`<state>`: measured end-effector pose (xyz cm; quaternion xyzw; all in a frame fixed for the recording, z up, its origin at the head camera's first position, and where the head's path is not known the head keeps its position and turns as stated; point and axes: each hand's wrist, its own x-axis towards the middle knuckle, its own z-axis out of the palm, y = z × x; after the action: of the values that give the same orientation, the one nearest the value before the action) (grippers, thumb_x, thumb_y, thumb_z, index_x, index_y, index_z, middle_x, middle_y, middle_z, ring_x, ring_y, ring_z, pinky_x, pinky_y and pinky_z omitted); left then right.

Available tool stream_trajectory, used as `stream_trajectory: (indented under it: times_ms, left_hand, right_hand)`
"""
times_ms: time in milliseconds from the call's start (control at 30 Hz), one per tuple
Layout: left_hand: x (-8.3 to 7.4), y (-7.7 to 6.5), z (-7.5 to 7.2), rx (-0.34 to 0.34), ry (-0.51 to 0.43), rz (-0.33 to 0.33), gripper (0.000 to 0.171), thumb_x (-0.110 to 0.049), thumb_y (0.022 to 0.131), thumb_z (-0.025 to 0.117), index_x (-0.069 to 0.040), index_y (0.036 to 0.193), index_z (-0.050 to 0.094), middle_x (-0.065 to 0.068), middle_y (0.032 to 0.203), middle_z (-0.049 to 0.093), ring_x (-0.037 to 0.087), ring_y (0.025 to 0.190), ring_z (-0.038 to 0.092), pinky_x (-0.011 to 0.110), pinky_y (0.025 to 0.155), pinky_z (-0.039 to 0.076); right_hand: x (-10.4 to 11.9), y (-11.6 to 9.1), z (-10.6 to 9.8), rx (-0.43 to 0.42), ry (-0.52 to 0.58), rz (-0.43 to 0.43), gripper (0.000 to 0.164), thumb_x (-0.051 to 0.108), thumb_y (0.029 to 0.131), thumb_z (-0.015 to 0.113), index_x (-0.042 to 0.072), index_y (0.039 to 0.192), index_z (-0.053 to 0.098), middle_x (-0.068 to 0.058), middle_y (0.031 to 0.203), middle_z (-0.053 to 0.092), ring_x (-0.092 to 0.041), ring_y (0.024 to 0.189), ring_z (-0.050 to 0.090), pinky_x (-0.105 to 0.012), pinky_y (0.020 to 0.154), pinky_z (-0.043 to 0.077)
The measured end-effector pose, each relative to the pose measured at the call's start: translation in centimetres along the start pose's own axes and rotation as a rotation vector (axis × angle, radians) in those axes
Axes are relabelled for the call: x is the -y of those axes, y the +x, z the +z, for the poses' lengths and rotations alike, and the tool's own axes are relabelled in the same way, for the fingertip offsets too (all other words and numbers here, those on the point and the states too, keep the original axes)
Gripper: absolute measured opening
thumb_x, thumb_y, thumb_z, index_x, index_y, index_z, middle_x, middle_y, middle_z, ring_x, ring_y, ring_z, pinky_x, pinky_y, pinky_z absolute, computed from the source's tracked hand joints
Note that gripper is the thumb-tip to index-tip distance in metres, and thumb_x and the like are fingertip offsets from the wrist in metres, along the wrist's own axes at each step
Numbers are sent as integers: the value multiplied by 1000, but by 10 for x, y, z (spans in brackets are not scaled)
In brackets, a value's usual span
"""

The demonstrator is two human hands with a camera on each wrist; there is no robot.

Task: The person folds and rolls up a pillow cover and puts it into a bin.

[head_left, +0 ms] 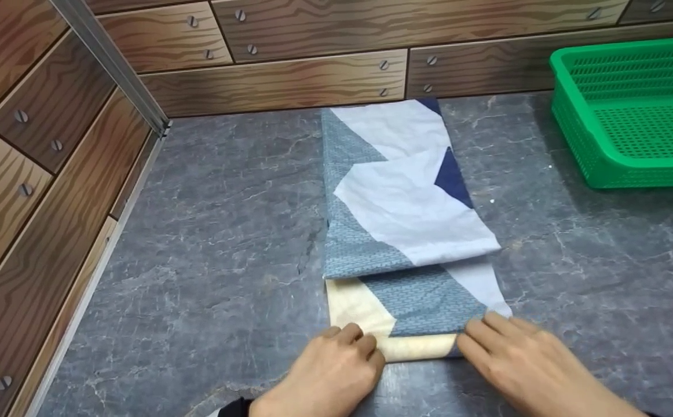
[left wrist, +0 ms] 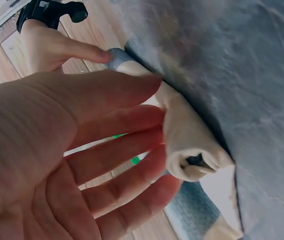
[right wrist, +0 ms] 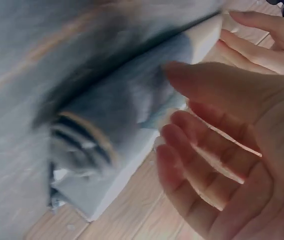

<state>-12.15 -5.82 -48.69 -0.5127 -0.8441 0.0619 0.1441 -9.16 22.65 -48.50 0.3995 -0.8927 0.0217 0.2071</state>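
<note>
A long patterned cloth (head_left: 412,214) in white, grey-blue, cream and navy lies on the grey marbled surface, with one layer folded over part of it. Its near edge is wound into a small roll (head_left: 420,347); the left wrist view shows the spiral at one end. The left hand (head_left: 336,362) holds the roll's left end, thumb on the near side and fingers bent over the far side. At the other end, the right hand (head_left: 522,356) pinches the roll between thumb and fingertips. In the right wrist view the layered roll end (right wrist: 86,145) is blurred.
A green perforated plastic basket (head_left: 603,168) stands at the right, cut off by the frame. Wood-patterned panels (head_left: 313,81) wall the back, and more panels (head_left: 52,202) run along the left with a metal corner strip (head_left: 119,63).
</note>
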Motion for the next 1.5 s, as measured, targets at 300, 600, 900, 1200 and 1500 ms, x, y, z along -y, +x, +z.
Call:
stream_trajectory:
  times_ms: [300, 600, 900, 1200, 1500]
  left_hand:
    - [-5, 2, 9, -165, 59, -3, 7, -11, 81, 70, -13, 85, 65, -4, 71, 57, 10, 63, 55, 21, 48, 44]
    - [-2, 4, 9, -112, -10, -22, 24, -7, 77, 73, -11, 98, 62, -3, 75, 62, 10, 62, 54, 22, 45, 44]
    - [2, 3, 5, -54, -153, -30, 31, -6, 77, 75, -13, 102, 58, -3, 79, 60, 11, 67, 56, 22, 47, 44]
    - [3, 2, 3, -16, -243, -69, 35, -2, 71, 70, -13, 101, 55, -3, 81, 56, 13, 68, 55, 23, 45, 40]
    - [2, 2, 5, -38, -177, -81, 35, -7, 78, 76, -15, 107, 58, -2, 95, 55, 13, 77, 52, 23, 58, 42]
  right_hand:
    - [-2, -6, 6, 51, -12, 20, 9, 7, 76, 66, 8, 83, 60, -1, 81, 57, -18, 68, 52, -30, 49, 44]
    - [-3, -7, 10, 116, -61, 20, 20, 13, 77, 76, 10, 91, 62, -3, 85, 58, -22, 71, 56, -36, 58, 50]
    - [-3, -8, 11, 133, -76, 50, 27, 15, 76, 81, 11, 97, 64, -5, 86, 61, -24, 74, 59, -38, 57, 49]
    - [-6, -11, 7, 151, 46, 47, 33, 7, 71, 84, 14, 92, 61, 2, 80, 57, -17, 65, 53, -32, 51, 44]
    - [-16, -13, 3, 283, 239, 95, 51, -9, 66, 82, 16, 106, 63, 8, 86, 57, -12, 69, 54, -32, 52, 43]
